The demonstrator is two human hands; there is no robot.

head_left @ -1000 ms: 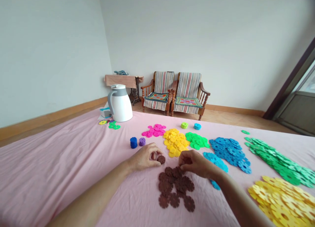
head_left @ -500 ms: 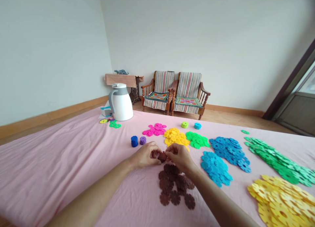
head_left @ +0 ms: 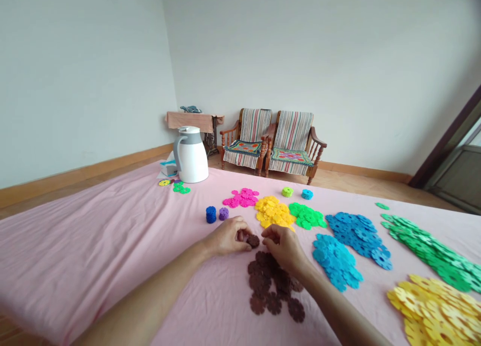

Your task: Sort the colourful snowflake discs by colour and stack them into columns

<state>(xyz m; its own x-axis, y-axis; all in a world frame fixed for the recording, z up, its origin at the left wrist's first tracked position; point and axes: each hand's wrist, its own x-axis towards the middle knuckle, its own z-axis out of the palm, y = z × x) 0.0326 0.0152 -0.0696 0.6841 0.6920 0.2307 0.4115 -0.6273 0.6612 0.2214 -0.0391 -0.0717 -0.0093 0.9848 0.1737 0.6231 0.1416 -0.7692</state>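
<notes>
My left hand (head_left: 230, 237) is closed, with thumb and fingers around the edge of a small stack of brown flower-shaped plastic discs (head_left: 253, 241). Just to the right, my right hand (head_left: 284, 245) has curled fingers, its thumb and index tips a little apart with nothing visible between them. A narrow gap separates those tips from the stack. Below both hands lies a loose pile of brown discs (head_left: 263, 281), partly hidden by my right hand and forearm. A dark blue stack (head_left: 211, 215) and a purple stack (head_left: 224, 214) stand beyond my left hand.
On the pink cloth (head_left: 150, 256) lie loose piles of pink (head_left: 242, 198), yellow (head_left: 274, 212), bright green (head_left: 306, 216), light blue (head_left: 336, 261) and blue discs (head_left: 358, 236). Larger green (head_left: 432, 251) and yellow piles (head_left: 436, 306) spread at right. A white jug (head_left: 193, 158) stands at back left.
My right hand's fingertips have drawn off the brown stack, leaving a small gap. My left hand still holds it. The whole view has shifted slightly.
</notes>
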